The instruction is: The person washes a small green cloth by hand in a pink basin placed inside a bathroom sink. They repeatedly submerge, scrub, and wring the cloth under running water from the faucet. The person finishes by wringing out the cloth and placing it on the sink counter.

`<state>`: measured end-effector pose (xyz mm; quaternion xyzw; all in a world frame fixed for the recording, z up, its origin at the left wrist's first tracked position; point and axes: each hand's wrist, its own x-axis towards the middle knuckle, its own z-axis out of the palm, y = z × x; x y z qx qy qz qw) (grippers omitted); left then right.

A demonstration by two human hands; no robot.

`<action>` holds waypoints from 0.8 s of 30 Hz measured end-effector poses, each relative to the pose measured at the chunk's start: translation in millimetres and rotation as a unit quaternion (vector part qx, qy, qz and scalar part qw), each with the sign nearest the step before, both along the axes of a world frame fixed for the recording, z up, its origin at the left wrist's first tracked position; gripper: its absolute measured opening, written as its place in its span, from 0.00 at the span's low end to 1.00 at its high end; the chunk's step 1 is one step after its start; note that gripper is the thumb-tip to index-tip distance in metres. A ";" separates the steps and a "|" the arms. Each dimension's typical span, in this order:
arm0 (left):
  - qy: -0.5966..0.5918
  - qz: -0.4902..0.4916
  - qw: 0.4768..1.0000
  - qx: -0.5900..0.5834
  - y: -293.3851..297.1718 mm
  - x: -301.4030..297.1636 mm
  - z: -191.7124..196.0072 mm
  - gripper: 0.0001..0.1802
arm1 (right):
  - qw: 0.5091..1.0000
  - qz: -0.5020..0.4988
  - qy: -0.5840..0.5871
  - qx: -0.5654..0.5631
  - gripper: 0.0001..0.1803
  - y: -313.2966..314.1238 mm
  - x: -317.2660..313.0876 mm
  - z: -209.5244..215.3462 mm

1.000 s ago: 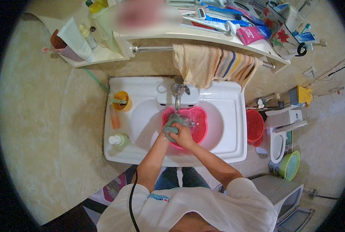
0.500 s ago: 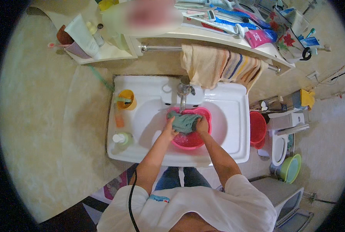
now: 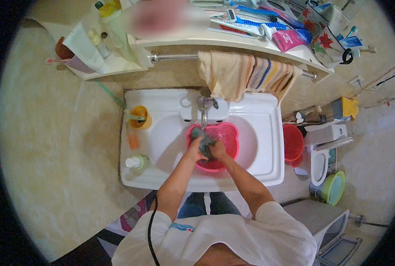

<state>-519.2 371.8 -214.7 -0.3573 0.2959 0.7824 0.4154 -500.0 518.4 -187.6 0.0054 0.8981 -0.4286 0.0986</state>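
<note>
A wet grey-green cloth (image 3: 207, 147) is bunched between my two hands over a pink basin (image 3: 231, 137). My left hand (image 3: 195, 150) is closed round the cloth's left side. From the right, my right hand (image 3: 218, 150) presses its fingers into the bundle, closed on it. The basin stands in a white sink (image 3: 250, 150) and holds some water. Just beyond the cloth is the metal faucet (image 3: 204, 106), its spout over the basin's far rim.
Left on the sink stand an orange cup (image 3: 140, 117), an orange bar (image 3: 133, 142) and a pump bottle (image 3: 137, 163). A striped towel (image 3: 246, 73) hangs behind the faucet. Above, a shelf (image 3: 180, 41) carries toothpaste tubes. Right of the sink are a red bucket (image 3: 292, 142) and a toilet (image 3: 319, 166).
The cloth was spread wider between my hands; now it is gathered into a smaller bundle. My right hand has moved left and nearer to me, close to my left hand.
</note>
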 end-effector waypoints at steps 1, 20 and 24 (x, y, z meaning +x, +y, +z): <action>0.029 0.038 0.999 0.009 -2.1 5.2 -3.7 0.31 | 0.999 0.012 -0.027 -0.023 0.19 -10.4 7.5 13.1; 0.085 0.219 0.960 0.150 -13.0 -5.5 43.2 0.21 | 0.986 -0.090 0.132 -0.050 0.27 31.9 -31.3 28.5; 0.073 0.254 0.961 0.082 -20.5 -0.8 32.7 0.19 | 0.964 -0.031 0.254 -0.074 0.27 -7.9 -43.6 129.5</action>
